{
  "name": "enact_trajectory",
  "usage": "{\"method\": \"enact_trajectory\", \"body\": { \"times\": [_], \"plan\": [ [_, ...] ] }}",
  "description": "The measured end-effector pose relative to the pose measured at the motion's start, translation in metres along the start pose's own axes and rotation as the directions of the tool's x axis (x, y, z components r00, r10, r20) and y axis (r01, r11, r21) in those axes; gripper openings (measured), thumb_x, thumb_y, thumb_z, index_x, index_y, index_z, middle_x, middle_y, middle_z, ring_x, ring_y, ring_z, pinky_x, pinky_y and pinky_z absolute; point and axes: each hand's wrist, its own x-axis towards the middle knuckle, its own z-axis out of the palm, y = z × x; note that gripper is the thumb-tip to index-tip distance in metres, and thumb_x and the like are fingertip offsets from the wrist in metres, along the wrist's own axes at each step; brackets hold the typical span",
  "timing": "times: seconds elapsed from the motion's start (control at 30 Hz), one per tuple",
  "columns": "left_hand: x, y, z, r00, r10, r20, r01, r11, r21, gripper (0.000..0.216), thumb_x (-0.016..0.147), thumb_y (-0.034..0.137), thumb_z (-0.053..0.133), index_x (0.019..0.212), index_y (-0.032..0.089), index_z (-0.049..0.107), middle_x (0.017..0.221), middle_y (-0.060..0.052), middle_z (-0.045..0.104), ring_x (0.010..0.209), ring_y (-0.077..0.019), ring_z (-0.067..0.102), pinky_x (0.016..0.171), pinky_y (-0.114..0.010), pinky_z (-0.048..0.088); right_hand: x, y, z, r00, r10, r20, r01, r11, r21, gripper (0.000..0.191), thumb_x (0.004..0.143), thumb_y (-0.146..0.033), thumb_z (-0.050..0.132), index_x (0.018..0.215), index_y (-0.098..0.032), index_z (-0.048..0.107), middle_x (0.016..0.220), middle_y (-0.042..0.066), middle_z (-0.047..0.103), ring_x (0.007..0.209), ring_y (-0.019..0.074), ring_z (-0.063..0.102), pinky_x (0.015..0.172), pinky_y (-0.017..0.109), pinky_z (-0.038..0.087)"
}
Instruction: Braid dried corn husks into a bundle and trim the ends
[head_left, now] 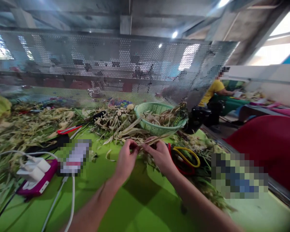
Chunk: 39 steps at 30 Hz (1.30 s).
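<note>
My left hand (126, 159) and my right hand (161, 156) meet above the green tabletop (106, 193), fingertips pinched close together. Between them runs a thin, pale strip of dried leaf (157, 139), its longer end trailing right past my right hand. Just beyond stands a green plastic basket (157, 129) holding more dried leaves (159, 118). Loose dried strips (130, 132) lie against its left side. Beside my right wrist are a yellow loop (187, 157) and a red loop, which look like scissor handles.
Heaped dried leaves (38, 125) cover the left side, with a red-orange cutter (69, 130) at their edge. A magenta power strip (44, 185) with white chargers and a phone (76, 158) on cables sit left. Behind rises a perforated metal screen (106, 71). A person in yellow (214, 90) works at right.
</note>
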Motion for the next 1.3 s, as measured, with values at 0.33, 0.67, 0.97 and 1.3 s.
{"method": "enact_trajectory", "body": {
  "times": [0.33,0.67,0.97,1.3],
  "plan": [
    [0.009,-0.011,-0.003,0.949,-0.266,0.167,0.306,0.903,-0.302,0.029,0.073,0.045,0.067,0.073,0.016,0.061,0.069,-0.001,0.061,0.067,-0.0141,0.053,0.064,-0.025,0.04,0.0,-0.007,-0.004,0.993,0.082,0.086,-0.105,0.944,0.311,0.026,0.07,-0.03,0.072,0.091,-0.022,0.06,0.086,0.003,0.068,0.081,0.019,0.065,0.077,0.034,0.052],
    [0.005,-0.003,0.002,0.937,-0.259,0.233,0.339,0.829,-0.444,0.033,0.065,0.042,0.074,0.078,0.014,0.062,0.074,-0.002,0.061,0.069,-0.0121,0.053,0.067,-0.024,0.041,0.0,-0.01,-0.005,0.991,0.111,0.077,-0.127,0.96,0.249,0.029,0.073,-0.037,0.067,0.095,-0.02,0.059,0.089,0.005,0.067,0.079,0.0193,0.063,0.07,0.031,0.052],
    [0.003,0.001,0.0,0.982,-0.115,0.151,0.135,0.983,-0.128,0.021,0.075,0.037,0.065,0.077,0.018,0.056,0.071,0.0,0.057,0.066,-0.0131,0.049,0.062,-0.024,0.038,0.0,0.003,-0.003,1.0,-0.015,-0.007,0.015,0.996,-0.085,0.033,0.068,-0.037,0.073,0.089,-0.02,0.054,0.075,0.001,0.062,0.066,0.0164,0.057,0.06,0.028,0.047],
    [0.007,-0.008,0.0,0.981,-0.179,0.08,0.195,0.928,-0.316,0.021,0.075,0.035,0.066,0.079,0.018,0.055,0.073,0.002,0.053,0.07,-0.0125,0.048,0.068,-0.024,0.038,0.003,-0.002,-0.004,0.994,0.03,0.104,-0.036,0.998,0.058,0.02,0.069,-0.02,0.057,0.088,-0.02,0.062,0.087,0.003,0.069,0.087,0.0225,0.063,0.078,0.035,0.051]
  ]
}}
